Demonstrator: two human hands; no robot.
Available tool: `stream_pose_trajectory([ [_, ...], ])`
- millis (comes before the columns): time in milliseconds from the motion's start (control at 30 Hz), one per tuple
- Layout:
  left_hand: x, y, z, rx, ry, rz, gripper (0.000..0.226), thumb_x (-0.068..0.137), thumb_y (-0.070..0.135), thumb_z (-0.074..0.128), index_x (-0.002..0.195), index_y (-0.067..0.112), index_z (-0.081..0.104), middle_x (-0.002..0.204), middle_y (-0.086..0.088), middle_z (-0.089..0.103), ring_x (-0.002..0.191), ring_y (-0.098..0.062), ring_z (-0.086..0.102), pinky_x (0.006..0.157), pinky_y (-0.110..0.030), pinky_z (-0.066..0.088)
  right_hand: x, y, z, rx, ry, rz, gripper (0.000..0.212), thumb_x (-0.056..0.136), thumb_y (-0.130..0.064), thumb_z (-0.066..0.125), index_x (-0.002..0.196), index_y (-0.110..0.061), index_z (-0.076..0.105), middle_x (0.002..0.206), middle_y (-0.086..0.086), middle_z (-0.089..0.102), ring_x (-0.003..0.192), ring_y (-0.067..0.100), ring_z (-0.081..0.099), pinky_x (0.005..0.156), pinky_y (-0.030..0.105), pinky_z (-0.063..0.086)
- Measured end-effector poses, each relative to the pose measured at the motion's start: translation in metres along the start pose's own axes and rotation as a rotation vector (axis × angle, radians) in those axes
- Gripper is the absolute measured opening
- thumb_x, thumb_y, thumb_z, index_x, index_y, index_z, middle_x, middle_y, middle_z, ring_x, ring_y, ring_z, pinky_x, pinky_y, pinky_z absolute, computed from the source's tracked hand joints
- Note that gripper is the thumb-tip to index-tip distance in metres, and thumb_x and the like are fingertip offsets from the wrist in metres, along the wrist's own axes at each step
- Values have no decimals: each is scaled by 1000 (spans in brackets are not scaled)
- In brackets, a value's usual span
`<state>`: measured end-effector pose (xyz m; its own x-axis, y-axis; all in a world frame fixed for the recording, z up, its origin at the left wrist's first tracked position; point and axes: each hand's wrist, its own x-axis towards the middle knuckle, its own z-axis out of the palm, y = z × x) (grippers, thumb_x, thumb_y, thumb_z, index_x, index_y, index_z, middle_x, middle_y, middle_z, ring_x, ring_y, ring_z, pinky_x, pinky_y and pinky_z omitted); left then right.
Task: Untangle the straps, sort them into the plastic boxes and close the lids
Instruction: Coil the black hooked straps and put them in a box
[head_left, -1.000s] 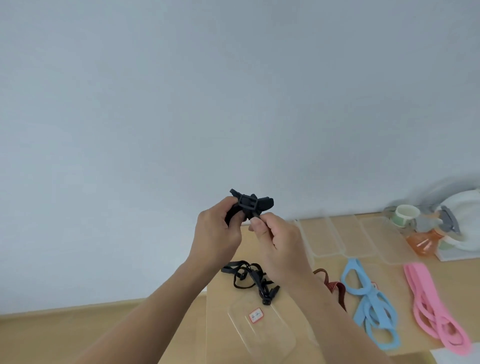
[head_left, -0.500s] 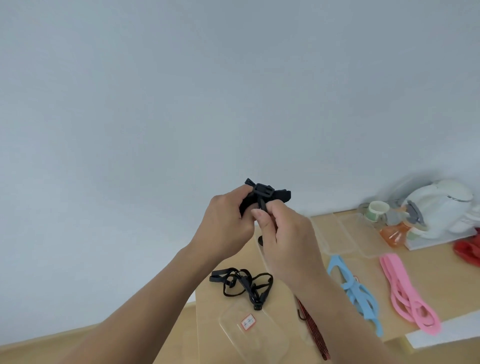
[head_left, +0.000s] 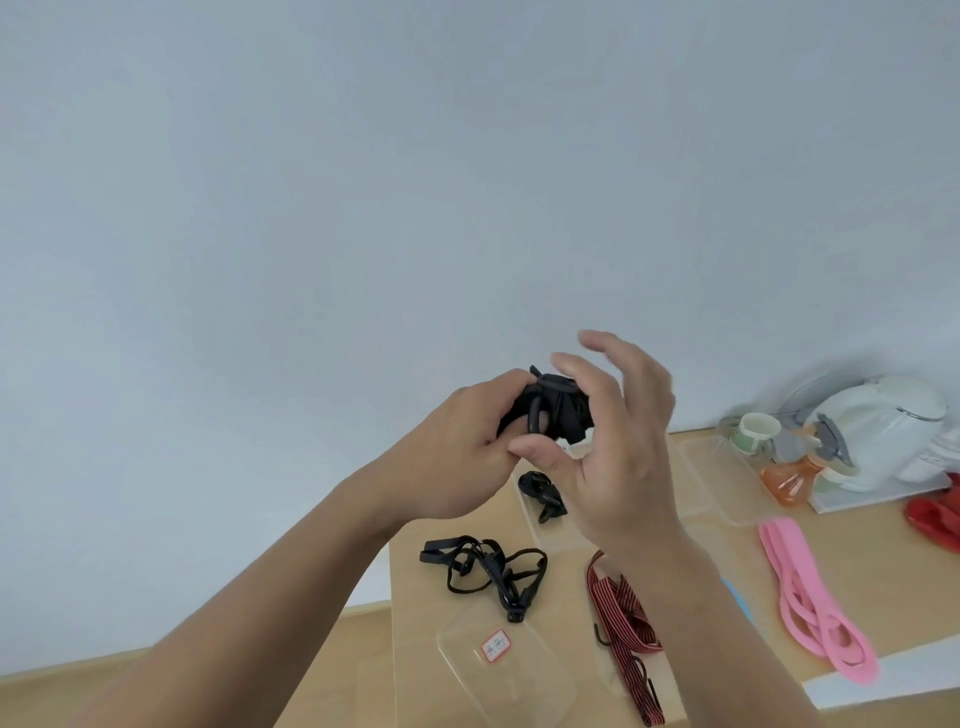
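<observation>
The left hand (head_left: 462, 452) is clamped round a bunched black webbing strap with a plastic buckle (head_left: 563, 410), held up in front of the pale wall above the far end of the light wooden table (head_left: 727, 551). The bundle's long axis runs roughly side to side between the hands, the buckle on top and a dark ring hanging below. The right hand (head_left: 623, 452) has its fingers spread and loose, with forefinger over the buckle and thumb beneath; it seems only to touch the strap.

Much of the bundle is hidden behind both hands. A clear plastic box (head_left: 535, 525) holding another black strap is partly covered by the right wrist. On the table lie a tangled thin black strap (head_left: 483, 571), a red-and-black striped hooked strap (head_left: 623, 618), a pink looped strap (head_left: 810, 603) and a clear stickered lid (head_left: 519, 670).
</observation>
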<state>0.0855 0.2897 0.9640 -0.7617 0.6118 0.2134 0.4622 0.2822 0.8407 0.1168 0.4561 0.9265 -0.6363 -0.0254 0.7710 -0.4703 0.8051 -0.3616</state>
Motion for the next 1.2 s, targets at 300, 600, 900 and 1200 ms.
stream_pose_trajectory([
  [300,-1,4,3,103,138,-10,11,100,13,54,103,23,58,69,28,62,69,5,58,61,-9,39,6,3,-2,290,-37,175,57,93,-60,56,115,-8,66,97,0,63,91,1,58,78,7,41],
  [600,-6,-1,10,148,226,161,10,103,7,53,108,14,56,77,28,60,71,-5,57,61,-10,38,5,-2,6,474,-14,319,20,96,-44,59,113,-33,60,97,3,63,86,22,66,76,37,55],
  [900,-6,-11,5,151,133,161,9,107,18,50,115,14,53,89,7,70,85,-22,66,75,-43,51,7,0,-1,724,-236,511,25,96,-39,61,112,-20,61,88,4,68,74,22,65,72,27,53],
  [1200,1,-28,13,141,140,47,20,104,23,56,123,21,52,92,0,71,76,-25,63,72,-47,50,4,21,-12,578,-472,538,42,92,-34,71,132,-29,63,128,-9,59,120,2,57,102,25,47],
])
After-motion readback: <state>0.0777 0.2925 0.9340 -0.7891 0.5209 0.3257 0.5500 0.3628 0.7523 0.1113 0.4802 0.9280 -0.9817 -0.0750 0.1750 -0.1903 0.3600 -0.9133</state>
